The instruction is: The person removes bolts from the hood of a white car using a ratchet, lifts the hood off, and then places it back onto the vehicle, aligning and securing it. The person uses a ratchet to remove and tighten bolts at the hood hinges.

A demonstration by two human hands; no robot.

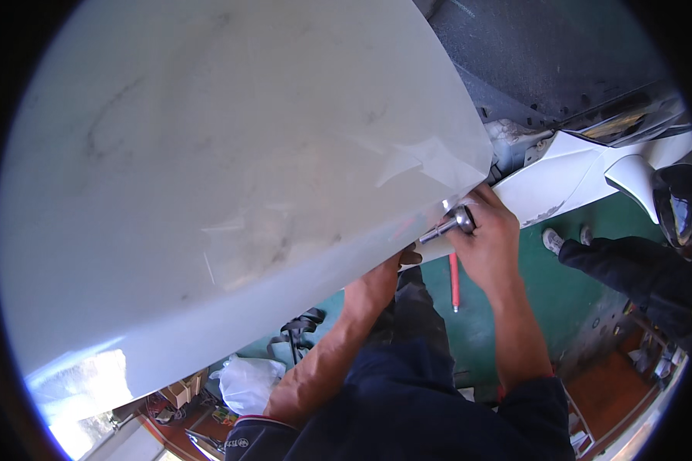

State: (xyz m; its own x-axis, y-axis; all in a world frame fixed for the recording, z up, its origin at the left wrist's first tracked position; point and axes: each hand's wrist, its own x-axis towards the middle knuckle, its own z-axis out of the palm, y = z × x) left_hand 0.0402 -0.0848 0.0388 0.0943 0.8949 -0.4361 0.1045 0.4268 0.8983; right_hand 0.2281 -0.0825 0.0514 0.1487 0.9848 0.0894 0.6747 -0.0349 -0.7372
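A broad white car panel [246, 154] fills the upper left. At its lower edge, the left hand [378, 281] bends its fingers; I cannot tell whether they grip anything. The right hand [490, 234] closes around a metal ratchet [464, 220], its shaft pointing toward the left fingertips. Below, a red bar [455, 284] shows against the green floor [480, 334], another person's shoe [552, 240] off to the right.

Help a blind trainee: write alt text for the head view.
A person's right hand holds a silver ratchet by the edge of a smudged white car panel, the left hand near the ratchet's tip; a red bar shows below.
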